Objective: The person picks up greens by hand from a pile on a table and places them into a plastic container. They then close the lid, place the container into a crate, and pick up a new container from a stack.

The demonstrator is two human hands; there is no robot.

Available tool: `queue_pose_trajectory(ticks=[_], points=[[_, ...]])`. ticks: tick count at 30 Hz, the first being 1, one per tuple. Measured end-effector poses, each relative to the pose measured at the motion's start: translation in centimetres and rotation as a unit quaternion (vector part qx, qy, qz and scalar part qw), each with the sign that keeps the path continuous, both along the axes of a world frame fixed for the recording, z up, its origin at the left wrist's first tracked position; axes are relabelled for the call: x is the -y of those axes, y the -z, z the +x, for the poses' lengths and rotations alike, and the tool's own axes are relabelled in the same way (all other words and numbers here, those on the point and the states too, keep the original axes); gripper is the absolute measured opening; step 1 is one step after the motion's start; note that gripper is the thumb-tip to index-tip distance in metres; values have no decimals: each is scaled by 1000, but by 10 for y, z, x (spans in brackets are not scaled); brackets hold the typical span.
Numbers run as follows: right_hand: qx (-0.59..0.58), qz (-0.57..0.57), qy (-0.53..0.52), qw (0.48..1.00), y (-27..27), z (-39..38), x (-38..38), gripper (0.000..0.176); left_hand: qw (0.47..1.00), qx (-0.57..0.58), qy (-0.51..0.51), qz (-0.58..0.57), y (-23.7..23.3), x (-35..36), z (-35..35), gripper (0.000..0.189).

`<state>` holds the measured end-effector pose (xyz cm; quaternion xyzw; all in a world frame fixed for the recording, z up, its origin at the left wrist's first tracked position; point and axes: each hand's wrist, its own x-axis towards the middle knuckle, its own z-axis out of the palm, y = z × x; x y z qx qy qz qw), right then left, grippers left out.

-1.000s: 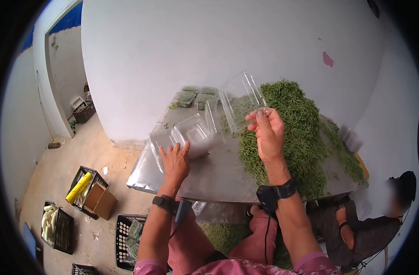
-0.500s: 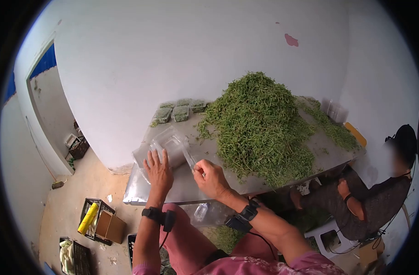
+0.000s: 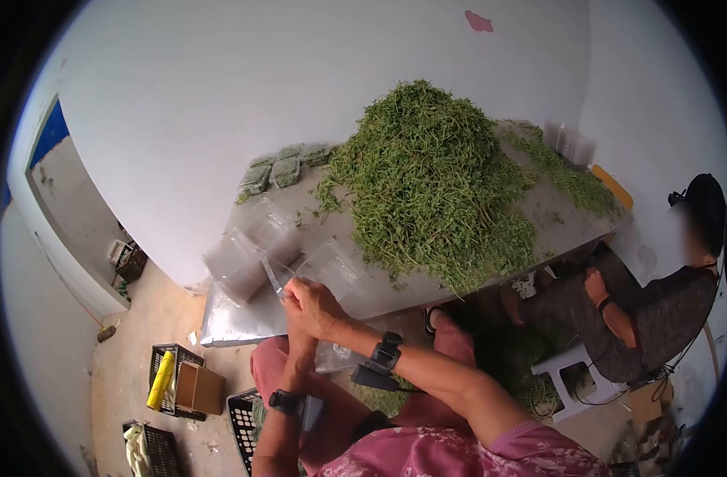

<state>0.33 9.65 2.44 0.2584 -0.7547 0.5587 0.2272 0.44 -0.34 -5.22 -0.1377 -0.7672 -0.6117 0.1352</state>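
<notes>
My right hand (image 3: 314,306) is closed, its fingers pinching the thin edge of a clear plastic container (image 3: 274,274) beside the stack. My left hand (image 3: 301,335) lies just under and behind it, its fingers mostly hidden by the right hand. Stacked clear plastic containers (image 3: 235,269) stand on the metal table (image 3: 304,306), to the left of both hands. Another clear container (image 3: 332,266) rests on the table, right of the stack. Behind that rises a big heap of green leafy stems (image 3: 439,191).
Several filled clear boxes (image 3: 286,171) sit by the wall. A co-worker (image 3: 653,306) sits at right near a white stool (image 3: 574,388). More containers (image 3: 570,141) stand at the far right. Crates (image 3: 166,374) and a cardboard box (image 3: 199,388) are on the floor at left.
My right hand moved left to the stack; a clear container now lies on the table to its right. My left hand left the stack and came down beside the right. The camera view shifted.
</notes>
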Motion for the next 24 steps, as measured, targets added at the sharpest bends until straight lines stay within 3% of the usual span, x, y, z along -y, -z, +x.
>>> queue_pose_trajectory(ticks=[6,11,15,24], points=[[-52,46,-31,997,6,6,3,24,998,24,-50,5,25,12,-14,51],[-88,72,-5,993,5,17,-14,20,995,35,-90,18,34,23,-23,53],[-97,92,21,991,8,18,-51,14,970,140,-135,147,0,-2,-10,65],[-58,126,78,987,16,11,-95,17,967,160,-135,143,-12,-9,-5,65]])
